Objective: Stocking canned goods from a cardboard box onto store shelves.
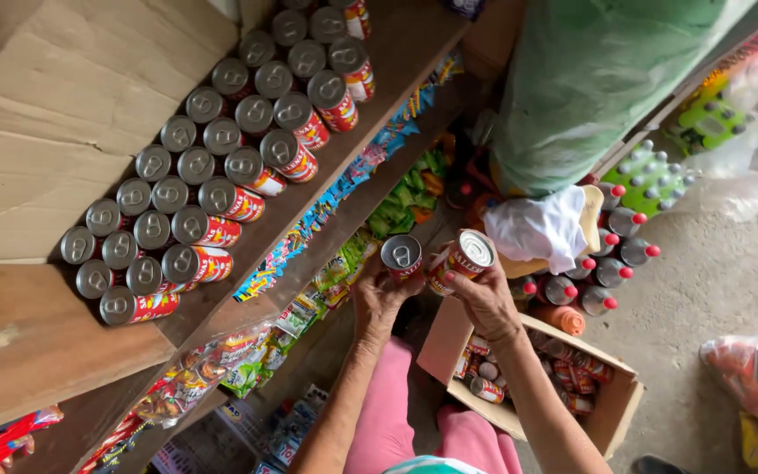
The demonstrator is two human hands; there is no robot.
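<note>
Down at centre frame, both hands are up and loaded. Left hand [377,298] has its fingers wrapped shut around a small can [402,256], pull-tab lid facing us; right hand [484,298] grips a second can [461,260] by the side wall, tilted with its lid toward one o'clock, thumb and fingers closed on the red label. The two cans sit just beside each other, nearly touching.

At ten o'clock from the hands, the wooden shelf [63,351] carries rows of matching cans [212,167], upright and tightly packed. At five o'clock, an open cardboard box [611,412] holds more of them lying loose on their sides.

Handling call: these look like rigid metal tins, dense for their size, so each should feel solid rather than light. Walls won't give under a squeeze, not fragile, though a drop could dent a rim. Printed labels look smooth, perhaps a bit slick, so a full wrap round the cylinder wall is the sound grip, clear of the ring pull on top.
</note>
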